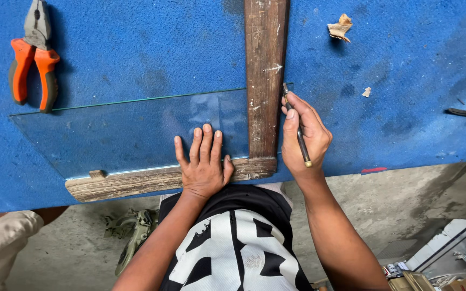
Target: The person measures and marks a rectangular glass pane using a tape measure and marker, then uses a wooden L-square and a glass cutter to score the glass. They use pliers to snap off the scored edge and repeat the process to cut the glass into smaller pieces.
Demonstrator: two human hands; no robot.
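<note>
- I see the left hand (203, 164) flat, fingers spread, pressing on the glass sheet (130, 132) and the crossbar of the wooden T-square (265, 81).
- Right hand (304, 137) is closed around a glass cutter (296, 126), tip against the T-square's upright blade, near the glass's far edge.
- Glass lies flat on the blue-carpeted bench (136, 48), near edge butted against the crossbar.
- Orange-handled pliers (33, 56) lie far left, well apart from the hands.

The wooden square (265, 70) runs off the top edge.
</note>
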